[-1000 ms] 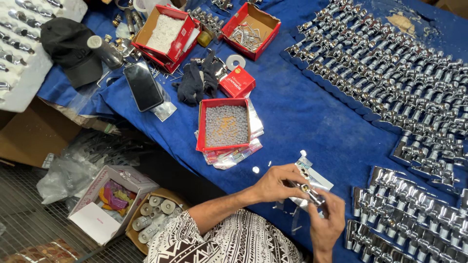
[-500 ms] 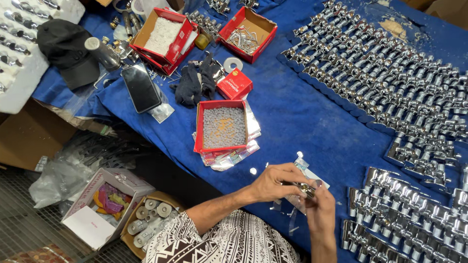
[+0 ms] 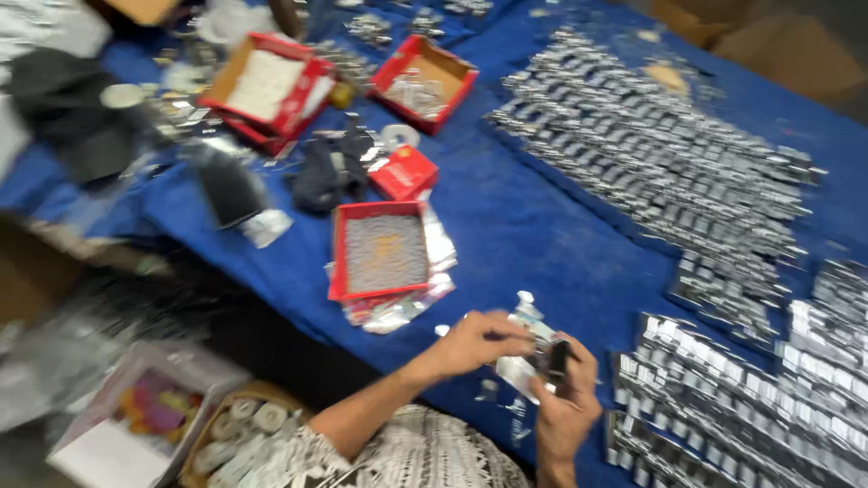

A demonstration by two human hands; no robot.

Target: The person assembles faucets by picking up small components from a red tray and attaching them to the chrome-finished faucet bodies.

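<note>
View swung left since earlier — your left hand (image 3: 475, 343) and right hand (image 3: 565, 402) pinched a small metal part (image 3: 547, 354) | risk: loose grip — it could drop off the blue cloth (image 3: 542, 226).

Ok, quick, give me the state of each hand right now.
Left hand: fingers closed, pinching the small shiny metal part held between both hands.
Right hand: closed around the same part from below; the grip is blurred.

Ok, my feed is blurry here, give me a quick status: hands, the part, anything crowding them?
Left hand and right hand both grip a small metal part above the blue cloth. Rows of shiny metal parts close on the right.
</note>
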